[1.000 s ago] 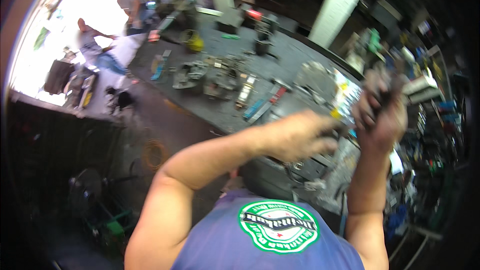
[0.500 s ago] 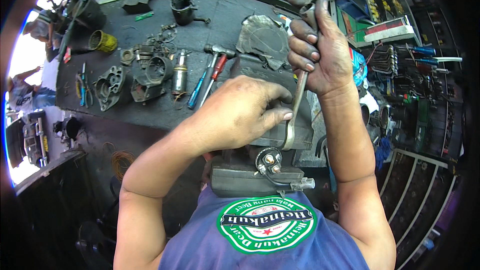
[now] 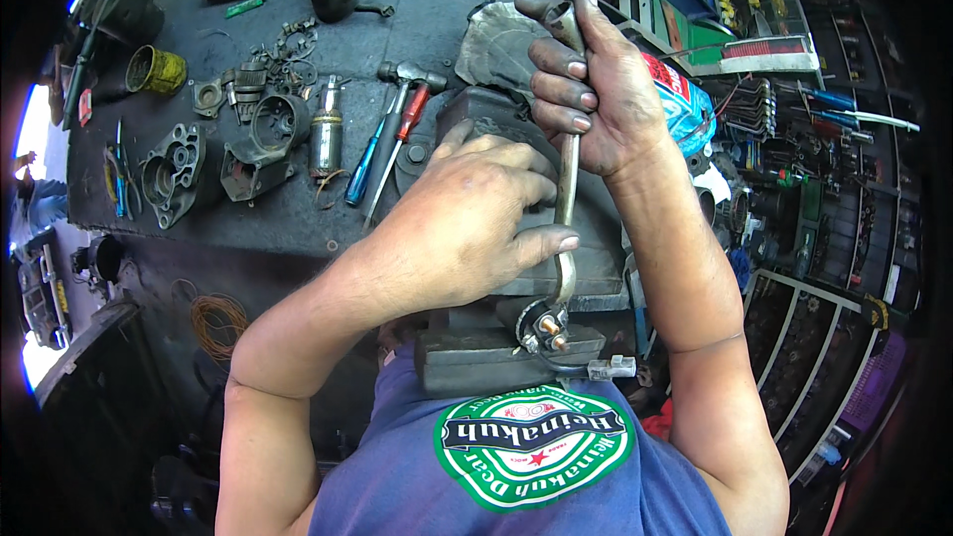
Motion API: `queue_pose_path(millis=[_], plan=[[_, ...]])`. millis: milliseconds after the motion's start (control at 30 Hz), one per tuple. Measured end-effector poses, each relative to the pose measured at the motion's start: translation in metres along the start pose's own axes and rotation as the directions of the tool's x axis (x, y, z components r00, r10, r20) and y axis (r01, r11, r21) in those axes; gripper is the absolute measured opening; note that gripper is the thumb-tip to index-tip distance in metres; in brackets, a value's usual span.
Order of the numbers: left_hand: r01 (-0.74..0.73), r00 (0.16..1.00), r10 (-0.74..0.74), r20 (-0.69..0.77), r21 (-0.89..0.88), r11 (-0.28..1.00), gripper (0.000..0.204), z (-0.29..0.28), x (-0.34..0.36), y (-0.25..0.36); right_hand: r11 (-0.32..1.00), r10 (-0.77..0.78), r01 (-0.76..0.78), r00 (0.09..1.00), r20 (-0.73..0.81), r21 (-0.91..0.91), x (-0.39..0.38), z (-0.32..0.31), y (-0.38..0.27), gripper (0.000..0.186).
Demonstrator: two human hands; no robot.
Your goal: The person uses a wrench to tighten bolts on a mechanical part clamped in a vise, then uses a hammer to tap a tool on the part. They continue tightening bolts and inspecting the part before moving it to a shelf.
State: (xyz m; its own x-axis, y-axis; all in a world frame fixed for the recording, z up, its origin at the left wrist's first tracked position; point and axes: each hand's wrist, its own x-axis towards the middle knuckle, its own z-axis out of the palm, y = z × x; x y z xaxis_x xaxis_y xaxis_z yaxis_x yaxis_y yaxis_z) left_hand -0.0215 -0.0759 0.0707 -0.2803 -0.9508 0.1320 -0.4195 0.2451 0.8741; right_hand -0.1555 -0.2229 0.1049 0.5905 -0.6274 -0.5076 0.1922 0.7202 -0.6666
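Slanting down from the right hand [image 3: 601,89], a long steel wrench [image 3: 567,184] ends in a bent tip at, or just beside, a small round part with two copper-coloured studs [image 3: 545,326]. That hand is clenched round the upper shaft, probably because a grip so far from the tip gives more leverage. The part sits at the vise [image 3: 476,367], close to the person's shirt, presumably pinned there to keep it from turning; a pale connector [image 3: 612,367] hangs off to its right. The left hand [image 3: 467,208] is loosely spread over the vise's body, thumb against the shaft, seemingly steadying it; whether its hidden fingertips press on anything, I cannot tell. Beyond, on the bench [image 3: 417,25], a hammer [image 3: 412,73], a red-handled screwdriver [image 3: 413,111] and a blue-handled screwdriver [image 3: 366,171] lie together, likely for easy reach. Farther left are a metal cylinder [image 3: 326,144] and grey housings [image 3: 171,177].
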Motion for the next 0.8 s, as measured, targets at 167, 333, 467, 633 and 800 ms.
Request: queue_pose_path(millis=[167, 333, 467, 633, 800], plan=[[0.069, 0.997, -0.068, -0.025, 0.056, 0.996, 0.052, 0.005, 0.000, 0.006, 0.997, 0.038, -0.038, 0.999, 0.001, -0.061, 0.003, 0.001, 0.002, 0.057], [0.059, 0.998, -0.057, -0.040, 0.044, 0.997, 0.056, 0.006, 0.002, 0.006, 0.994, 0.022, -0.021, 1.000, 0.006, -0.105, 0.003, -0.002, 0.000, 0.054], [0.062, 0.997, -0.059, -0.059, 0.058, 0.996, 0.055, 0.008, 0.002, 0.006, 0.995, 0.020, -0.021, 1.000, -0.002, -0.097, 0.003, -0.006, 0.001, 0.053], [0.122, 0.992, -0.121, -0.045, 0.015, 0.992, 0.053, 0.007, 0.003, 0.007, 0.993, 0.025, -0.025, 1.000, -0.004, -0.113, 0.008, -0.009, 0.004, 0.053], [0.164, 0.986, -0.164, -0.017, -0.014, 0.986, 0.049, 0.004, 0.004, 0.005, 0.991, 0.016, -0.018, 1.000, -0.015, -0.135, 0.006, 0.004, 0.006, 0.052]])
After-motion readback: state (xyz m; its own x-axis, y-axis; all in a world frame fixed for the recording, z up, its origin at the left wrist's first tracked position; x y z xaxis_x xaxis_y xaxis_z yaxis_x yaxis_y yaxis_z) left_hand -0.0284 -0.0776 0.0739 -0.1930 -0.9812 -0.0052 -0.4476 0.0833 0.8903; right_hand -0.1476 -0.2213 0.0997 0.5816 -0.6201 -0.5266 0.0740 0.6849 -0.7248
